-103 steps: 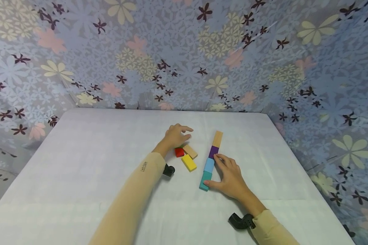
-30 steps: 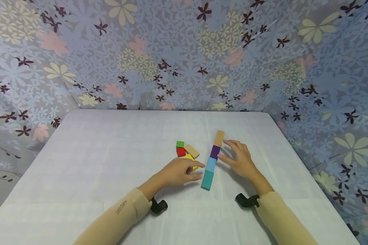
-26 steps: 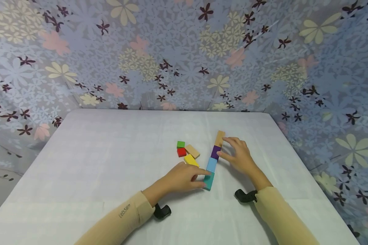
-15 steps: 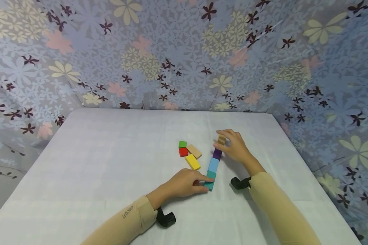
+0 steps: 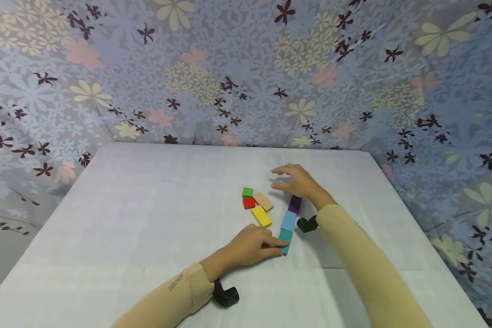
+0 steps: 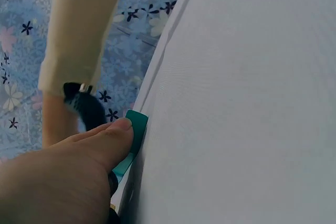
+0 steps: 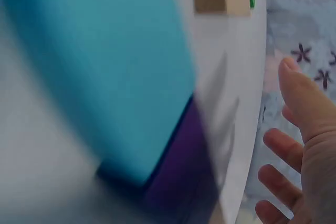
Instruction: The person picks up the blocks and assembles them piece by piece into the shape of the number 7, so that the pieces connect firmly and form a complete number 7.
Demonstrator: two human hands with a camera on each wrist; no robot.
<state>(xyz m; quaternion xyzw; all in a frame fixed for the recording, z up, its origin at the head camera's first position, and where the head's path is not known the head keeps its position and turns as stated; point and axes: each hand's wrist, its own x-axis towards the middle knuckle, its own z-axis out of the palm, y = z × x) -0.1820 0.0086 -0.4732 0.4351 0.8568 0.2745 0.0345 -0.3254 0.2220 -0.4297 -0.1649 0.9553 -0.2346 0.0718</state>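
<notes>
My left hand point(image 5: 250, 246) is at the near end of a row of blocks, its thumb and index finger pinching the teal block point(image 5: 285, 235). In the left wrist view, the thumb presses that block's end point(image 6: 137, 124). Beyond it in line lie a light blue block point(image 5: 289, 221) and a purple block point(image 5: 295, 204). My right hand point(image 5: 301, 182) is above the row's far end, holding nothing, fingers spread and pointing left. It hides the natural wood block there in the head view. The right wrist view has the light blue block point(image 7: 121, 66) blurred and close.
Left of the row lie a green block point(image 5: 248, 192), a red block point(image 5: 248, 202), a wood block point(image 5: 263, 202) and a yellow block point(image 5: 261, 216), close together. A white cloth covers the table point(image 5: 168, 205). Flowered fabric point(image 5: 229, 68) hangs behind it.
My left hand came from the loose blocks to the teal block and stays there. My right hand moved along the row to its far end, then left off the wood block.
</notes>
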